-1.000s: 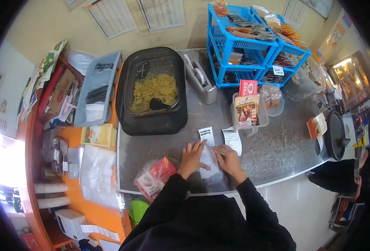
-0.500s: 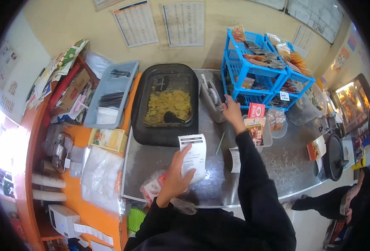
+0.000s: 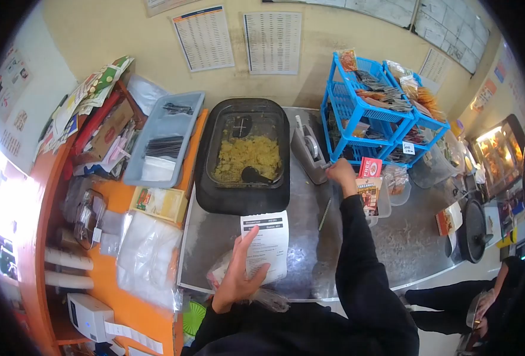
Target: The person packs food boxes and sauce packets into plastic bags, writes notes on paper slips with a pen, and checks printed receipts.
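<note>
My left hand (image 3: 241,276) holds a printed receipt (image 3: 269,246), with fingers and thumb spread across its face. Behind the receipt and hand lies a clear plastic bag (image 3: 274,301) with red and white contents, partly hidden, at the counter's near edge. My right hand (image 3: 342,173) is closed in a pinch at the front end of a grey tape dispenser (image 3: 307,155). A short strip of tape seems to be between the fingertips, though it barely shows. A green pen (image 3: 324,215) lies on the counter left of my right forearm.
A black warmer tray (image 3: 244,202) with yellow food and a black scoop stands behind the receipt. Blue baskets (image 3: 363,113) of packets rise at the right, behind flyers (image 3: 369,196). Cutlery fills a grey bin (image 3: 164,127) at left. Another person (image 3: 482,302) stands at far right.
My right hand has closed at the dispenser's front end from a reaching pose. My left hand has brought the receipt lower and leftward, over the bag. The view has shifted slightly.
</note>
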`<control>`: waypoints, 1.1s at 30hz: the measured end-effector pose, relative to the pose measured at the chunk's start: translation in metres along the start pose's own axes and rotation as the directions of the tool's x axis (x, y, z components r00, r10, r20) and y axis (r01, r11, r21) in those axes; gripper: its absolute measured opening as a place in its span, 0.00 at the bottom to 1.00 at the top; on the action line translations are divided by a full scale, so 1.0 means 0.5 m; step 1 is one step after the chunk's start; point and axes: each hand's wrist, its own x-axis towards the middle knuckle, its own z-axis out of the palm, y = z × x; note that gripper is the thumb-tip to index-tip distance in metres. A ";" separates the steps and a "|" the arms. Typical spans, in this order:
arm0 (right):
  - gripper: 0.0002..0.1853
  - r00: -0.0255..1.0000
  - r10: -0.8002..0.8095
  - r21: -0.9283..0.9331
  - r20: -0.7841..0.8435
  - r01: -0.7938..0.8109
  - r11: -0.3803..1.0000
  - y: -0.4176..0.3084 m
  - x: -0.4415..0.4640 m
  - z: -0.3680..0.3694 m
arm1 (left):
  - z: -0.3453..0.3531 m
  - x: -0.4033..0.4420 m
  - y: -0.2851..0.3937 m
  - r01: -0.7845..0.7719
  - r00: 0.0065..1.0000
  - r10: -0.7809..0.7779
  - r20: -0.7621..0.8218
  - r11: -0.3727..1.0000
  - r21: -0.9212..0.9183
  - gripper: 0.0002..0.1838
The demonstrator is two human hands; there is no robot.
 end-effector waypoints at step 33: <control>0.13 0.997 0.033 0.552 -0.076 0.014 0.834 -0.191 -0.675 0.180 | -0.182 -0.206 -0.227 0.612 0.790 -0.611 0.056 0.791 -0.007 0.32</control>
